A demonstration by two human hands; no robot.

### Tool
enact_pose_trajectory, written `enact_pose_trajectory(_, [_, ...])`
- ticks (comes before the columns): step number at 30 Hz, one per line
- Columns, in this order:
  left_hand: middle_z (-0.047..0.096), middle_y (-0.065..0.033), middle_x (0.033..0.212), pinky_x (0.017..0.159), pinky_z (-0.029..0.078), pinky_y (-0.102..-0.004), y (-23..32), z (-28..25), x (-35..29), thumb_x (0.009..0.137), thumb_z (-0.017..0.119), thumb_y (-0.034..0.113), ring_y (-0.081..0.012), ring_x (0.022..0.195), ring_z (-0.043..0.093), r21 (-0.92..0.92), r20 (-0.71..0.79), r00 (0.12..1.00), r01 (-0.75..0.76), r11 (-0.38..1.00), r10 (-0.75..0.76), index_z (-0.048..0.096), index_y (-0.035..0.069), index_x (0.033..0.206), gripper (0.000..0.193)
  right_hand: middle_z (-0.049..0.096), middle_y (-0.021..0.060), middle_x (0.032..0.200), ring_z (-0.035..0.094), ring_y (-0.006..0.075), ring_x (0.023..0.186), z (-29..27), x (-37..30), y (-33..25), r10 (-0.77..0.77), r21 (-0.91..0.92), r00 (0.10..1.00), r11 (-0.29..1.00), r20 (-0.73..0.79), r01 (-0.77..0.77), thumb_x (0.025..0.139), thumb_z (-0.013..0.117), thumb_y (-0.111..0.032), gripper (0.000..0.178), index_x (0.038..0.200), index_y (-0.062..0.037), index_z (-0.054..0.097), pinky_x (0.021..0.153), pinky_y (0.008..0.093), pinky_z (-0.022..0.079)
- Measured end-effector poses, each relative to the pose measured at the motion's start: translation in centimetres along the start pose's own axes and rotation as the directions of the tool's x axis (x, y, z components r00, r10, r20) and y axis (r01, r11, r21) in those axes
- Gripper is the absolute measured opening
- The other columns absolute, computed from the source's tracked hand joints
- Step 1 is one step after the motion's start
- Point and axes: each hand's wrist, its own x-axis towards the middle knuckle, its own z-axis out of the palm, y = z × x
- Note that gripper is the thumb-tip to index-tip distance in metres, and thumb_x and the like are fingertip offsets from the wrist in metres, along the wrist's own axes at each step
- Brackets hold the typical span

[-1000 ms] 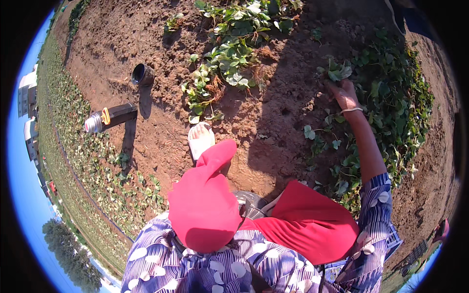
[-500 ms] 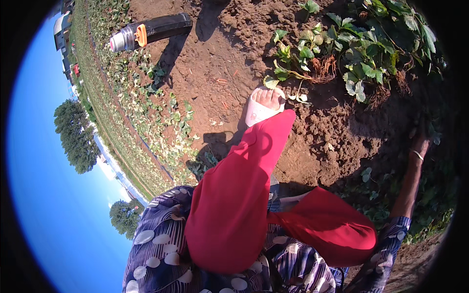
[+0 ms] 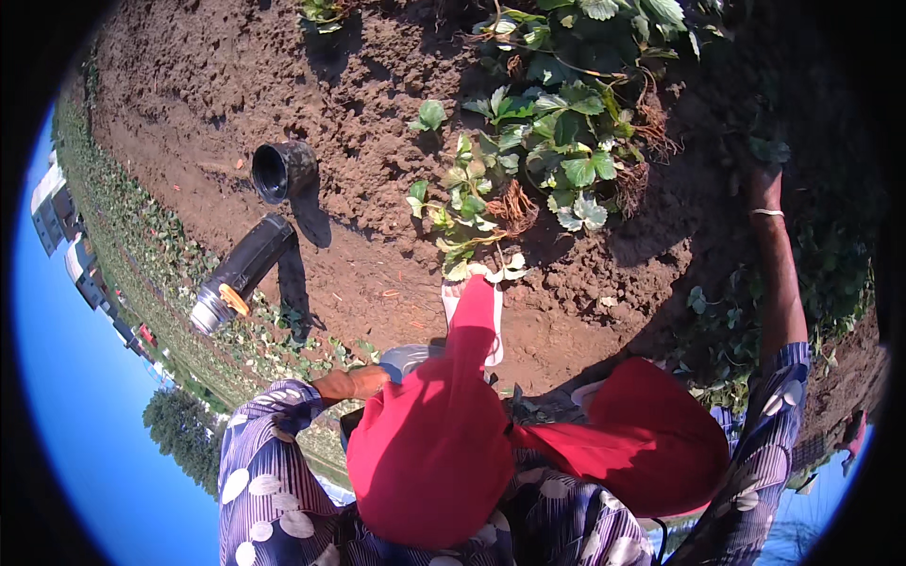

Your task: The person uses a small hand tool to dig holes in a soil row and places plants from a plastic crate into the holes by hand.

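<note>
My right hand point(image 3: 763, 187), a pale band at its wrist, reaches down into deep shadow among strawberry-like plants point(image 3: 840, 255) on the right. Its fingers are lost in the dark, so what they touch is hidden. My left hand point(image 3: 363, 382) is low on the left, beside my red-clad knee. A grey-blue thing point(image 3: 406, 358), perhaps a glove, covers its front part, and the knee hides the rest. Uprooted leafy plants point(image 3: 576, 170) with reddish-brown roots point(image 3: 514, 209) lie on the soil ahead of my foot.
A black flask point(image 3: 247, 269) with an orange handle lies on the soil at left. Near it is a black cup-like container point(image 3: 283, 170), its mouth toward me. Loose clods point(image 3: 585, 292) surround the plants. Low plant rows and buildings point(image 3: 57, 212) are farther left.
The view has swung left and tilted, so the black container now shows and the flask sits lower. My left hand has come into view by the knee. My right hand remains among the plants.
</note>
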Motion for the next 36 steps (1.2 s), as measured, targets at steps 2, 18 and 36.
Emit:
enact_pose_trajectory(2, [0.065, -0.015, 0.102, 0.087, 0.047, -0.0376, -5.5, -3.5, -1.9, 0.082, 0.056, 0.017, -0.0284, 0.096, 0.062, 0.066, 0.046, 0.993, -0.113, 0.991, 0.11, 0.062, 0.008, 0.103, 0.024, 0.065, 0.0037, 0.07, 0.049, 0.0095, 0.042, 0.6, -1.6, -3.2, 0.052, 0.032, 0.997, 0.998, 0.055, -0.054, 0.086, 0.065, -0.021, 0.021, 0.097, -0.0027, 0.065, 0.038, 0.0248, 0.036])
enact_pose_trajectory(18, [0.065, -0.0195, 0.088, 0.075, 0.05, -0.0442, 14.1, -35.9, 8.0, 0.081, 0.053, 0.015, -0.0379, 0.084, 0.062, 0.717, 0.342, 0.94, -0.253, 0.65, -0.011, 0.065, 0.007, 0.099, 0.023, 0.066, 0.0052, 0.078, 0.058, 0.0094, 0.059, -15.9, -46.2, 2.8, 0.315, 0.213, 0.495, 0.944, -0.81, -0.253, 0.078, 0.073, -0.016, 0.024, 0.098, -0.0034, 0.068, 0.05, 0.0216, 0.044])
enact_pose_trajectory(36, [0.065, -0.0081, 0.1, 0.078, 0.048, -0.0266, 29.7, -36.6, 8.8, 0.077, 0.057, 0.001, -0.013, 0.089, 0.06, 0.053, -0.166, 0.907, -0.384, 0.922, 0.387, 0.057, -0.003, 0.118, 0.041, 0.063, 0.0073, 0.065, 0.057, 0.015, 0.05, 5.6, -53.4, 16.4, 0.574, 0.537, 0.299, 0.819, -0.762, -0.203, 0.074, 0.069, -0.01, 0.014, 0.084, -0.0015, 0.066, 0.046, 0.0304, 0.045])
